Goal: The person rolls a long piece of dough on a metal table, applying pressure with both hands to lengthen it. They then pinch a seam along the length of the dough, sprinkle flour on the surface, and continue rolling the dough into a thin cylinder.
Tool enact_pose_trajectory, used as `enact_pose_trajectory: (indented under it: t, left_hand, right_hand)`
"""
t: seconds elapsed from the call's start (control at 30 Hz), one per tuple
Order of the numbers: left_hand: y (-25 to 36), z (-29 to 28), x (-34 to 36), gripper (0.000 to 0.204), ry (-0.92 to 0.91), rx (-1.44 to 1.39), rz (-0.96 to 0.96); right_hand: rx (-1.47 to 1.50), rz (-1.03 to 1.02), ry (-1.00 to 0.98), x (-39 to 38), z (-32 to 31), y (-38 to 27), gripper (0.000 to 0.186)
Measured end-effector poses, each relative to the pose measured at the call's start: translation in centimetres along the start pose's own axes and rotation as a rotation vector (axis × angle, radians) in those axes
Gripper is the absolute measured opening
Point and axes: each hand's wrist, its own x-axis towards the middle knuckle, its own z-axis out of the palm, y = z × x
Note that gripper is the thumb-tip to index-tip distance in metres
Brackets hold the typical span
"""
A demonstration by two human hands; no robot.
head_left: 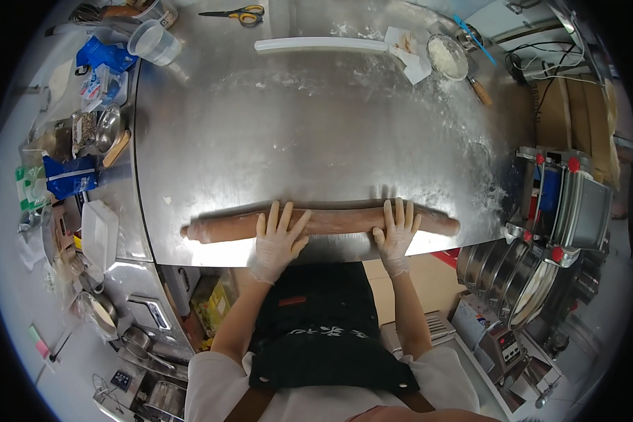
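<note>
A long brown log of dough lies crosswise near the front edge of the steel table, its ends slightly narrower. My left hand, in a pale translucent glove, rests on the log left of its middle, fingers extended and apart over it. My right hand, gloved the same way, lies on the log right of the middle with its fingers also stretched out. The two hands press on the top of the log with a stretch of dough showing between them.
At the back lie scissors, a long white bar, paper and a flour bowl. A plastic cup, blue bags and a white tray crowd the left side. A metal machine stands at right.
</note>
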Motion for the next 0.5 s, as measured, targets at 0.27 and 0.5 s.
enact_pose_trajectory:
  t: [0.27,0.5]
  left_hand:
    - [-7.2,-1.5,11.4,0.078,0.075,0.011,-0.106]
    - [-14.5,-5.8,1.5,0.088,-0.034,0.022,-0.152]
  right_hand:
    - [0.132,-0.096,0.028,15.1,0.3,2.2,0.06]
    - [0.233,-0.411,-0.282,14.1,0.0,-12.0,0.094]
